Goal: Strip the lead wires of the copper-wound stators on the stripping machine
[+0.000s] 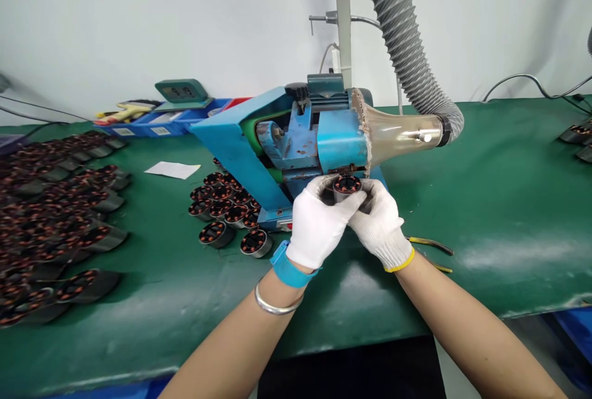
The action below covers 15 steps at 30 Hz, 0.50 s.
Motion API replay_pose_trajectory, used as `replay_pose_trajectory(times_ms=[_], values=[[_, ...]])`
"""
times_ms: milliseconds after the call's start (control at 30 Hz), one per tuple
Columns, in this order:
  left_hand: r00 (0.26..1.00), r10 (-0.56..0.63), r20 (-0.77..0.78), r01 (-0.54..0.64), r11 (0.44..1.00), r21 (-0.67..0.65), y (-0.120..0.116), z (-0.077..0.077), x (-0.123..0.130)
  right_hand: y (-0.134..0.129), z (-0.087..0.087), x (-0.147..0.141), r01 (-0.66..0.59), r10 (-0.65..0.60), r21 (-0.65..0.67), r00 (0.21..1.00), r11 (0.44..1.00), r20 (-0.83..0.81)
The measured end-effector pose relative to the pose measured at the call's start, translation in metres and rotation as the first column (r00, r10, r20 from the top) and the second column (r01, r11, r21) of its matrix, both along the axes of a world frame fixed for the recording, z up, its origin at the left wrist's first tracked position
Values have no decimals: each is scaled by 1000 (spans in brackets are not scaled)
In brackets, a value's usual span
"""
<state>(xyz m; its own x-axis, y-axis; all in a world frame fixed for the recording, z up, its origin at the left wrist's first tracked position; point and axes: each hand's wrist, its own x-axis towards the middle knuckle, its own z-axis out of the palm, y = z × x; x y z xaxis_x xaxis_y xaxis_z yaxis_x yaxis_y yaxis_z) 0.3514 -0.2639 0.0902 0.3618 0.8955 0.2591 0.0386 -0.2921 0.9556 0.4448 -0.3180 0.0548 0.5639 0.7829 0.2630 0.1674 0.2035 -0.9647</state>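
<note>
Both white-gloved hands close around one motor stator [346,185], a short metal cylinder with copper windings and a black inside. My left hand [319,220] grips its left side, the thumb laid across the front. On the right side my right hand [378,217] holds it, fingers curled behind and partly hidden. The stator is directly in front of the blue belt grinding machine [342,140], close below its guard; whether it touches the machine I cannot tell. Several more stators [216,234] stand just left of the machine's base.
Rows of stators [65,214] cover the left of the green table [485,201]. A grey hose [402,29] runs up from the machine's clear hood [398,134]. Pliers [432,242] lie beside my right wrist. Behind are blue bins [161,124], a digital clock [182,92] and white paper [172,169].
</note>
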Motion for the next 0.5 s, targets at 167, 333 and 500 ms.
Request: replay_pose_trajectory(times_ms=[167,333,500], values=[[986,-150,-69,151,989,0,-5,-10,-29,-17,0,-4,-26,4,60,940,998,340],[902,-432,24,427,882,-197,9,-5,-51,-20,8,2,-156,83,95,846,983,527],[952,-300,55,304,929,-212,13,-4,-45,-21,19,13,-302,258,23,848,953,463]])
